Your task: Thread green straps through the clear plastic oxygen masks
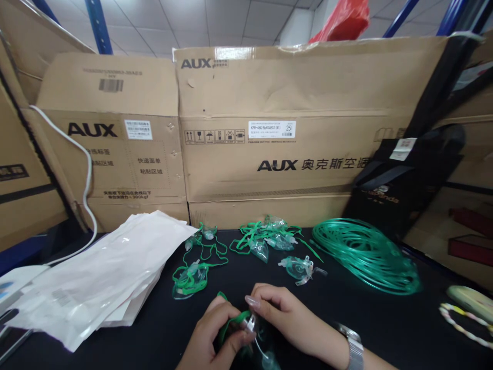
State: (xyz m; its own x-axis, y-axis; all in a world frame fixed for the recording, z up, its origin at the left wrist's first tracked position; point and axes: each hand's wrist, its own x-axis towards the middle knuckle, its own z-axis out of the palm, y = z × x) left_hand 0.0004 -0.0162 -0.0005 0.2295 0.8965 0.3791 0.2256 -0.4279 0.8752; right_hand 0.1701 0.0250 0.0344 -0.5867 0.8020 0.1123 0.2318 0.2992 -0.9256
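Note:
Low in the middle of the head view, my left hand (215,334) grips a clear green oxygen mask (267,354) by its edge, near a shiny metal nose strip (250,324). A green elastic strap (231,322) runs over the fingers of that hand. My right hand (285,311) is closed, its thumb and finger pinched at the strap's end beside the metal strip. The fingers hide part of the strap, and the mask's lower part is cut off by the frame. Ahead lie several more oxygen masks (260,249) with green straps, and one separate mask (300,268).
White paper-and-film pouches (115,272) are stacked at the left, beside a white cable (89,180). Coiled green tubing (365,257) lies at the right. Cardboard boxes (308,103) wall off the back, with a black bag (385,190) leaning there. A beaded bracelet (462,325) is far right.

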